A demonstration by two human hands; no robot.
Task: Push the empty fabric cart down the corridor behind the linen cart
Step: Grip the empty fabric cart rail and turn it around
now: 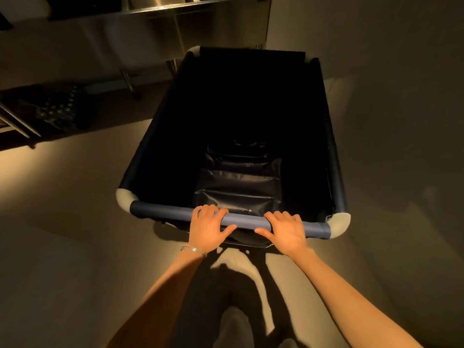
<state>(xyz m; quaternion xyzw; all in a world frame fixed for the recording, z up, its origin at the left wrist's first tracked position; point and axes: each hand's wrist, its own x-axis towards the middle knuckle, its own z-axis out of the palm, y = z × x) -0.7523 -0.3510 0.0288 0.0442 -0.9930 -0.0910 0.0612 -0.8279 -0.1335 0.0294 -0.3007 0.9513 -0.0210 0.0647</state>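
A dark blue fabric cart with pale rounded corner pieces fills the middle of the head view. Its deep bin holds nothing; only the creased fabric bottom shows. My left hand and my right hand both grip the padded near rail, side by side, fingers curled over the top and thumbs underneath. A thin bracelet sits on my left wrist. Just beyond the cart's far end stands a metal shelved linen cart on thin legs with casters.
A low metal rack holding a dark patterned bundle stands at the left, close to the cart's left side. A plain wall runs along the right. Pale carpeted floor lies to the left and behind. The light is dim.
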